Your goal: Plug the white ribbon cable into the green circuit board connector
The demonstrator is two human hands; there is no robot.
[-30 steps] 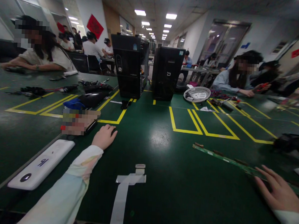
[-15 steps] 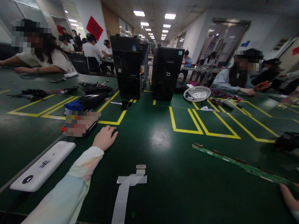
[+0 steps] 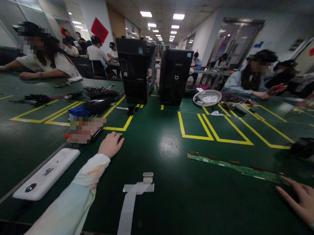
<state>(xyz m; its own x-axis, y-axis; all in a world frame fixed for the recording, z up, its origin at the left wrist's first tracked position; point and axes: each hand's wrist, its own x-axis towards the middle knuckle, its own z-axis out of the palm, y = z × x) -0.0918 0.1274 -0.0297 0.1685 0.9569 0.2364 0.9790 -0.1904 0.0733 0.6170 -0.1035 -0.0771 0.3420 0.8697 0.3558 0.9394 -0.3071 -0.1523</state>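
Observation:
My left hand (image 3: 111, 145) rests on the green tabletop with its fingers stretched out, holding nothing. A long, narrow green circuit board (image 3: 235, 166) lies on the table at the right. At its right end is my right hand (image 3: 302, 199), thumb and fingers apart; a fingertip meets or nearly meets the board's end. Between the hands, nearer the front edge, lies a white flat ribbon cable (image 3: 128, 211) with a connector at its far end and a blue tip.
Left of my left arm lies a white power bank (image 3: 47, 174). Beyond it are a blurred-out item and a black-and-blue object (image 3: 93, 106). Two black computer towers (image 3: 134, 71) stand at the back, with a white basket (image 3: 207, 98) to their right. Other people sit across the table.
The circuit board has shifted left and slightly away from me. My right hand has come further into view from the right, its fingers now spread. My left hand stays in place.

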